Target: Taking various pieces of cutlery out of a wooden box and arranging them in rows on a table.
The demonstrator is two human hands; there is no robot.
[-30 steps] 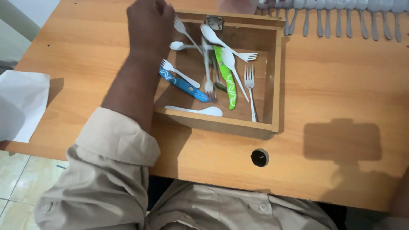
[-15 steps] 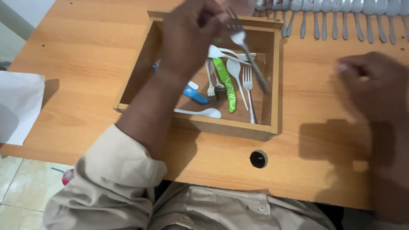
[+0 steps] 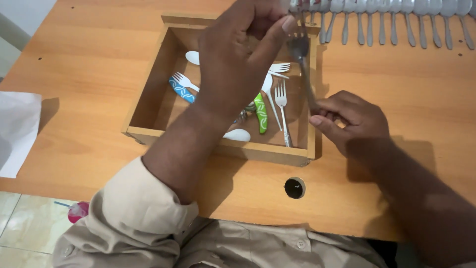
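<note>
head view, left hand [image 3: 238,64]: raised over the wooden box [image 3: 148,94], thumb and fingertips pinched on the tine end of a metal fork [image 3: 303,69]; the grip high on the head looks meant to keep the fork steady while the other hand takes it.
head view, right hand [image 3: 349,119]: just right of the box's right wall, fingers closed on the lower handle end of the same fork; both hands share it, like a pass from one hand to the other.
fork position: in the air above the box's far right corner, head up and away, handle slanting down to the right hand; not lying in the box.
box contents: white plastic forks [image 3: 281,67], a white spoon [image 3: 237,134], a blue-handled piece [image 3: 181,89], a green-handled piece [image 3: 261,112], loose and criss-crossed, so seemingly unsorted.
row of metal cutlery [image 3: 391,20]: along the table's far edge, handles parallel and evenly spaced, seemingly laid out by kind.
table [image 3: 89,59]: orange wood, round cable hole [image 3: 295,188] near the front edge; white paper [image 3: 15,134] at the left.
change from 0.5 s ago: right hand was open and apart from the fork, now clamped on its handle; fork head has moved up towards the row.
change from 1.0 s ago: left hand was down at the box's far left corner; right hand out of view.
</note>
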